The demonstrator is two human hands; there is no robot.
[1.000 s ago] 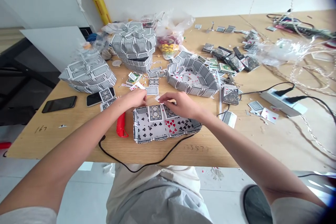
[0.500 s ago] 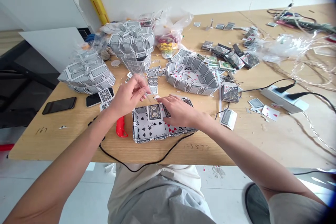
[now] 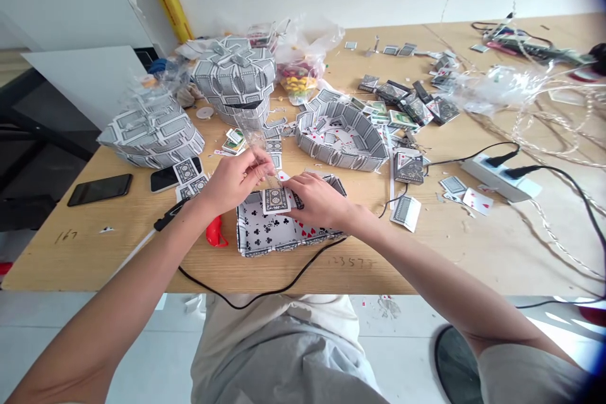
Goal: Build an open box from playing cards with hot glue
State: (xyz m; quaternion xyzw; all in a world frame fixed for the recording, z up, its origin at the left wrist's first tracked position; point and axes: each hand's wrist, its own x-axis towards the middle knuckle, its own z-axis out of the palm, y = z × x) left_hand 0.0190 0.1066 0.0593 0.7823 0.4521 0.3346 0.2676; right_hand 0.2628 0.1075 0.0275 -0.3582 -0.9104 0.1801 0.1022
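A rectangular box made of folded playing cards (image 3: pixel 246 227) lies near the table's front edge, its inside lined with card faces. My left hand (image 3: pixel 241 177) pinches a clear plastic strip (image 3: pixel 255 132), held slanting above the box's back side. My right hand (image 3: pixel 319 199) curls over the back wall, its fingers on a patterned playing card (image 3: pixel 276 201) that tilts over the inside. The fingertips partly hide where that card meets the wall. Just left of the box lies a red tool handle (image 3: pixel 215 231).
Card-built boxes (image 3: pixel 151 132) stand at the left, beside two phones (image 3: pixel 99 190). A boat-shaped card tray (image 3: pixel 341 154) sits behind my hands. At the right are card packs (image 3: pixel 409 166), a power strip (image 3: pixel 502 177) and cables. A black cord (image 3: pixel 284 290) loops along the front edge.
My left hand has shifted slightly right and down, towards my right hand, with the plastic strip. The patterned card has tipped further over the box. The view has shifted a little.
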